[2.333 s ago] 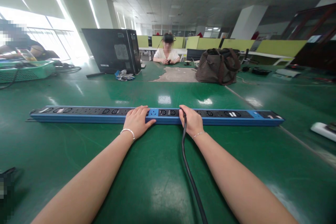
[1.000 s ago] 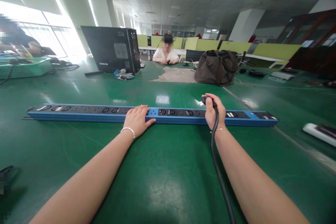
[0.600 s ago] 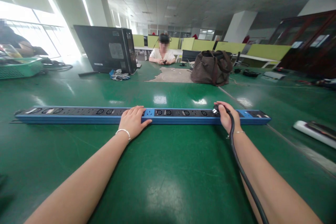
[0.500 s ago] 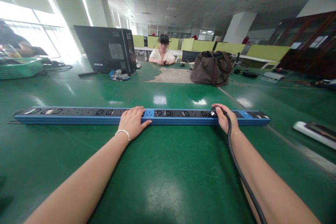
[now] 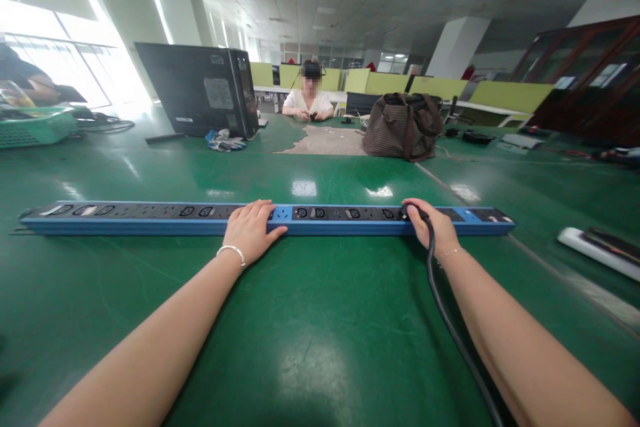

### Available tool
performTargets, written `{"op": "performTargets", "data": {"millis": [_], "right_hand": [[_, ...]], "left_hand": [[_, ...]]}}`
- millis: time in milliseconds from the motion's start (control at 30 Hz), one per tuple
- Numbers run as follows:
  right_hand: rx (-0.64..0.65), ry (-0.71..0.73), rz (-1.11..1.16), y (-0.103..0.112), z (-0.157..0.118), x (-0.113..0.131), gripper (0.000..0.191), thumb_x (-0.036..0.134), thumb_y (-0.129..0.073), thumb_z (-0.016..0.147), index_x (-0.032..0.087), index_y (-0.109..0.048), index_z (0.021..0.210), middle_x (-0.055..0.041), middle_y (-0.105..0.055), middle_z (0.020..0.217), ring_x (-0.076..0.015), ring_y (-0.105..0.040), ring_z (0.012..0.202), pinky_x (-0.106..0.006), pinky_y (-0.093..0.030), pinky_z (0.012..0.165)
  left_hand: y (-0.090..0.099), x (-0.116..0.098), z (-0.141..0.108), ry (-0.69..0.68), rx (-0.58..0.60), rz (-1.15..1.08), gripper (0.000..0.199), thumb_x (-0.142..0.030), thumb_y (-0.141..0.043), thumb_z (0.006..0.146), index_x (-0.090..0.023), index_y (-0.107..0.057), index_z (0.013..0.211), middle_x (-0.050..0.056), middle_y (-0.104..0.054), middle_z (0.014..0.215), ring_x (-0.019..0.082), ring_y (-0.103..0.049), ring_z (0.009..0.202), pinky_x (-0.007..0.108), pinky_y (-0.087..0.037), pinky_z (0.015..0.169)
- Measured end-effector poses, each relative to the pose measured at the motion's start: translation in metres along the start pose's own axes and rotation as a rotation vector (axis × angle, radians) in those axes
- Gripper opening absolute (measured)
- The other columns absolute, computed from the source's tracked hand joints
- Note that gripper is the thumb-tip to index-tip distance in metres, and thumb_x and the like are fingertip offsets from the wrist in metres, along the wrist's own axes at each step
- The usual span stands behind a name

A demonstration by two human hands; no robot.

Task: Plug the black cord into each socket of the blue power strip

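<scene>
A long blue power strip (image 5: pixel 340 229) with a row of black sockets lies crosswise on the green table. My left hand (image 5: pixel 250 230) lies over it left of its middle, fingers across the top and thumb along the near side, beside a blue socket (image 5: pixel 283 213). Toward the strip's right end, my right hand (image 5: pixel 434 225) is closed around a black plug (image 5: pixel 406 211). The plug is down against the socket face; its prongs are hidden, and I cannot tell how deep they sit. From it a thick black cord (image 5: pixel 440 310) runs down along my right forearm.
Farther back stand a black computer case (image 5: pixel 200 90), gloves (image 5: pixel 225 141) and a brown bag (image 5: pixel 400 125). A green basket (image 5: pixel 37 128) is at left, a white bar-shaped object (image 5: pixel 600 250) at right. Across the table sits a person (image 5: pixel 307 103); another is at far left.
My right hand has tilted the plug down onto the strip, and its metal prongs no longer show. The cord has shifted slightly left. My left hand keeps its place on the strip.
</scene>
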State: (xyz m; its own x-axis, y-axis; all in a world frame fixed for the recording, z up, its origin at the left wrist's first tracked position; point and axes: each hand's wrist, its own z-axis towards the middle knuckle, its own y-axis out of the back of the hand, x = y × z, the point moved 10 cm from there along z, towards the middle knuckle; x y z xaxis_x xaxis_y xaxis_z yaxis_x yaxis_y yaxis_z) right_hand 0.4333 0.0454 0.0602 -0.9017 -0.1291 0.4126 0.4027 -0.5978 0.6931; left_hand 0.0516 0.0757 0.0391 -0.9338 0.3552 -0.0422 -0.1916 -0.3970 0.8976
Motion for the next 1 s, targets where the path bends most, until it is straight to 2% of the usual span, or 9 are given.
{"op": "performTargets", "data": {"millis": [100,200,433,633,833,900,1000], "right_hand": [[0.03,0.091,-0.065,-0.001,0.0,0.012,0.032,0.037,-0.043,0.084,0.024,-0.067,0.1,-0.0055,-0.071,0.099,-0.0231,-0.066,0.09,-0.036,-0.048,0.085],[0.013,0.118,-0.09,-0.001,-0.002,0.017,0.031,0.035,-0.043,0.083,0.024,-0.067,0.099,-0.005,-0.071,0.1,-0.0225,-0.065,0.089,-0.037,-0.047,0.088],[-0.039,0.033,-0.032,0.0,-0.004,0.009,0.034,0.039,-0.04,0.085,0.023,-0.066,0.1,-0.006,-0.071,0.099,-0.0248,-0.065,0.091,-0.038,-0.048,0.085],[0.026,-0.069,-0.058,-0.005,-0.001,-0.001,0.032,0.039,-0.042,0.084,0.025,-0.067,0.098,-0.0044,-0.071,0.086,-0.024,-0.066,0.082,-0.035,-0.05,0.077],[0.001,0.013,-0.133,-0.002,-0.008,0.012,0.035,0.036,-0.04,0.085,0.025,-0.064,0.107,-0.0049,-0.069,0.105,-0.0246,-0.064,0.093,-0.036,-0.049,0.083],[0.005,0.02,-0.154,-0.002,-0.008,0.012,0.035,0.037,-0.04,0.085,0.026,-0.065,0.108,-0.0042,-0.07,0.104,-0.0238,-0.065,0.09,-0.035,-0.05,0.08],[0.001,-0.019,-0.185,-0.002,-0.005,0.008,0.031,0.038,-0.043,0.085,0.028,-0.066,0.103,-0.0027,-0.072,0.091,-0.0226,-0.066,0.079,-0.032,-0.05,0.07]], "left_hand": [[0.001,0.0,0.0,-0.004,-0.011,0.004,0.053,-0.055,-0.047,0.082,-0.02,-0.051,0.121,0.009,-0.054,0.132,0.026,-0.047,0.122,0.042,-0.033,0.101],[0.0,0.0,0.0,-0.006,-0.018,0.004,0.052,-0.055,-0.046,0.082,-0.02,-0.051,0.12,0.009,-0.054,0.131,0.026,-0.047,0.122,0.042,-0.033,0.101],[-0.002,0.001,0.0,0.008,0.012,-0.002,0.052,-0.054,-0.047,0.082,-0.021,-0.05,0.122,0.009,-0.052,0.134,0.026,-0.046,0.124,0.042,-0.033,0.102],[-0.001,0.0,0.0,0.007,0.017,0.012,0.054,-0.055,-0.046,0.082,-0.019,-0.049,0.123,0.01,-0.052,0.134,0.026,-0.046,0.123,0.042,-0.033,0.103],[0.0,0.0,0.0,0.003,0.007,0.0,0.053,-0.055,-0.046,0.082,-0.019,-0.05,0.122,0.01,-0.053,0.133,0.026,-0.046,0.123,0.042,-0.032,0.103],[0.0,0.0,0.0,0.007,0.006,-0.002,0.053,-0.054,-0.046,0.082,-0.02,-0.051,0.122,0.01,-0.053,0.133,0.026,-0.046,0.123,0.042,-0.032,0.102],[0.0,0.0,0.0,0.006,0.007,0.002,0.052,-0.054,-0.046,0.082,-0.02,-0.051,0.121,0.01,-0.053,0.133,0.026,-0.046,0.123,0.042,-0.033,0.102]]}}
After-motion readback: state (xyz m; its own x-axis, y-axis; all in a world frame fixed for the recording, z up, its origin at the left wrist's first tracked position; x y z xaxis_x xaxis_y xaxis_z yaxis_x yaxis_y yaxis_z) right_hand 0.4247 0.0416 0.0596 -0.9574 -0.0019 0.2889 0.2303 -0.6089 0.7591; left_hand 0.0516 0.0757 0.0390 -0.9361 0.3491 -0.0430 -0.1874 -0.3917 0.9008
